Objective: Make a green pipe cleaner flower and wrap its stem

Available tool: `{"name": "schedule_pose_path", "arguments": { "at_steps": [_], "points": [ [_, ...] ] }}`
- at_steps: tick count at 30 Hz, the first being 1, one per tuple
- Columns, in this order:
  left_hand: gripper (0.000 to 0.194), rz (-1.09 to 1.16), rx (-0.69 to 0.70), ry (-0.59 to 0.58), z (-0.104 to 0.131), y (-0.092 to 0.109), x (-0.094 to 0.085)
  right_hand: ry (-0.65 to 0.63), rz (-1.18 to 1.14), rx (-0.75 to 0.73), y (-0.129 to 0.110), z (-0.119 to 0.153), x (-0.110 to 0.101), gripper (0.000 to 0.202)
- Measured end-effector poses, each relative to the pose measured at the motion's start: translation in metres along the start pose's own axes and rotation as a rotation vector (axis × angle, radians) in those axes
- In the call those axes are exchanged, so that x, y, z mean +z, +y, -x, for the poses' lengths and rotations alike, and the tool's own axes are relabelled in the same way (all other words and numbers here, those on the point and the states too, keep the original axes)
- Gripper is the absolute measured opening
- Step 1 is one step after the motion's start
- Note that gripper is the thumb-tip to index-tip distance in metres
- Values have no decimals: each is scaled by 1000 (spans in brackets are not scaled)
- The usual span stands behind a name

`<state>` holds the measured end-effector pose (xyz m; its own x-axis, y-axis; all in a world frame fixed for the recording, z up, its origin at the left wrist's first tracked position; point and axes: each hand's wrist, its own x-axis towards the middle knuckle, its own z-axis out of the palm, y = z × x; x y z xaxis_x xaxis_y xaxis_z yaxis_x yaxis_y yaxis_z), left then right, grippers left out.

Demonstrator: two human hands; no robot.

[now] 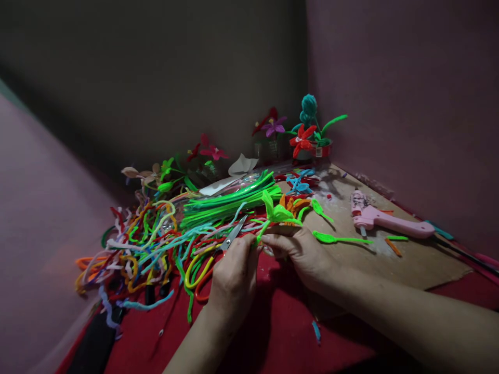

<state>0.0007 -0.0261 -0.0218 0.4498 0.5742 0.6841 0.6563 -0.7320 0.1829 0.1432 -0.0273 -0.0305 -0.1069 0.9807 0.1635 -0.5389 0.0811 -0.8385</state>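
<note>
A bright green pipe-cleaner flower (276, 212) with several pointed petals stands up between my two hands. My left hand (234, 270) is closed, pinching the lower end of its stem. From the other side my right hand (292, 246) has thumb and fingers pressed together at the same stem. The exact grip of the fingertips is partly hidden. Close beside my left hand lie scissors (234, 232), their blades pointing away and their yellow and orange handles toward me. To the right of the flower rest two green pipe-cleaner leaves (325, 237) on stems.
Tangled coloured pipe cleaners (156, 249) cover the left, with a green bundle (234, 200) behind. A pink glue gun (385, 221) with a cord lies on cardboard (421, 259) at right. Finished flowers in pots (322, 149) stand along the wall. The cloth (288, 322) is red.
</note>
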Motion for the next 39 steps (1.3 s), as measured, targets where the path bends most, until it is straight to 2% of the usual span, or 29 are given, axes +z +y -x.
{"name": "schedule_pose_path", "arguments": {
  "at_steps": [2, 8, 11, 14, 18, 27, 32, 39],
  "points": [
    [18, 64, -65, -5, -2, 3, -3, 3, 4, 7, 1, 0, 0, 15],
    [7, 311, -448, -23, -7, 13, -11, 7, 34, 30, 4, 1, -1, 14],
    [6, 362, -549, -39, -7, 14, -12, 3, 44, 43, 5, 2, 0, 11],
    [7, 351, -555, -74, -7, 14, -11, -3, 39, 47, 5, 1, 1, 5],
    [9, 338, -555, -97, -6, 14, -11, 16, -6, 112, 3, 1, 1, 5],
    [9, 517, -682, -90, -10, 17, -17, -107, -10, 67, 3, 2, -2, 14],
    [7, 521, -680, -83, -12, 15, -19, -144, 24, 85, 2, 2, -1, 12],
    [9, 487, -667, -81, -11, 18, -18, -122, 1, 80, -2, 3, 1, 10]
  ]
}}
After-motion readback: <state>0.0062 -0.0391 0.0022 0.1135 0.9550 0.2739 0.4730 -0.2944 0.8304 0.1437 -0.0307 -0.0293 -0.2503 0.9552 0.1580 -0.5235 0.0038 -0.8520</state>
